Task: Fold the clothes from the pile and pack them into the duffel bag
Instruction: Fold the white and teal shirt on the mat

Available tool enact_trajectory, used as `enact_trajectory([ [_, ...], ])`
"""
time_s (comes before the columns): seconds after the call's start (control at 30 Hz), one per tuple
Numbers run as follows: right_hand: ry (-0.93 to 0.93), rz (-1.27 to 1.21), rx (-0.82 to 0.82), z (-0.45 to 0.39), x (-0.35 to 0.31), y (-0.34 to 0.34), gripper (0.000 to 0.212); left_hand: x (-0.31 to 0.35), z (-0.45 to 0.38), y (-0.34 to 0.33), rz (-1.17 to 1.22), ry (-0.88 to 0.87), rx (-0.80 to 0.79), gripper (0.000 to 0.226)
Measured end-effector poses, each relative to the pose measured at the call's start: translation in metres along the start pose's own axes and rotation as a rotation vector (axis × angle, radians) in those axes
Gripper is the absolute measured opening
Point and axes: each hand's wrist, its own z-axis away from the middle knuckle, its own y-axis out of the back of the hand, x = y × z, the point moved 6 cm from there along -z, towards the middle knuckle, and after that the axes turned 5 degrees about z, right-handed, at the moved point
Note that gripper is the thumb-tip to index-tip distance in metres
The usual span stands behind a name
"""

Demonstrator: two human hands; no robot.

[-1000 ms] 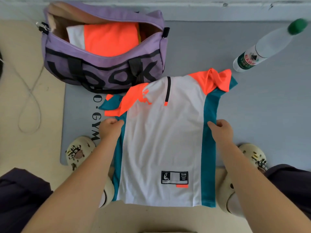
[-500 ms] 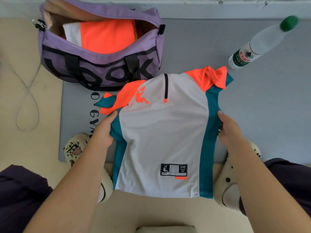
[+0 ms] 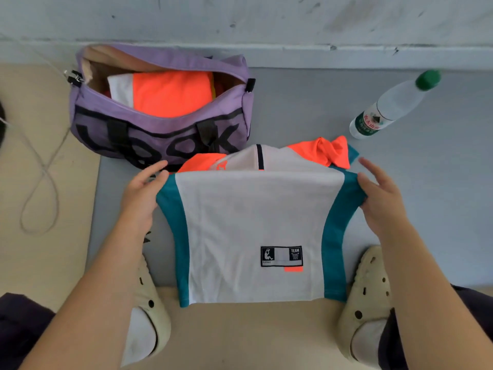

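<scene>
While both hands grip it at mid-height, one white jersey point(image 3: 250, 225) with teal side panels and orange shoulders occupies the centre of the frame, its lower half lifted toward the camera and its upper part resting on the grey mat point(image 3: 432, 198). Left hand point(image 3: 141, 193): thumb and palm clamped on the jersey's left teal edge, fingers extended toward the bag. Right hand point(image 3: 378, 193): thumb pinching the right teal edge, fingers spread and raised. Jersey detail: a black label patch point(image 3: 281, 256) with an orange tab under it, lower centre; a dark neck slit at the top; an orange sleeve bunched at the upper right corner. Purple duffel bag point(image 3: 162, 129), upper left of the frame, stands unzipped on the mat's far edge, just behind the jersey's collar, bearing large black lettering and two black straps. Inside it lies a folded orange-and-white garment point(image 3: 165, 93). Clear water bottle point(image 3: 394, 105) with green cap and green label lies tilted on the mat at upper right, apart from the jersey. Cream clogs point(image 3: 149, 311) show at lower left and lower right, beside the forearms. White cord point(image 3: 40, 182) loops on the beige floor at the left edge.
</scene>
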Motion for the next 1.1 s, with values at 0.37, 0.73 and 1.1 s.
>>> enact_trajectory([
  [0.37,0.273,0.853,0.128,0.001,-0.031,-0.001,0.011,0.005,-0.002,0.010,-0.569,-0.185,0.097,0.006],
  [0.73,0.172,0.426,0.002,0.009,-0.044,-0.015,0.008,0.027,0.007,-0.006,-0.087,-0.073,0.058,0.016],
  [1.1,-0.030,0.760,0.069,-0.011,0.016,0.001,0.009,-0.021,-0.008,0.009,-0.653,-0.048,0.065,0.017],
])
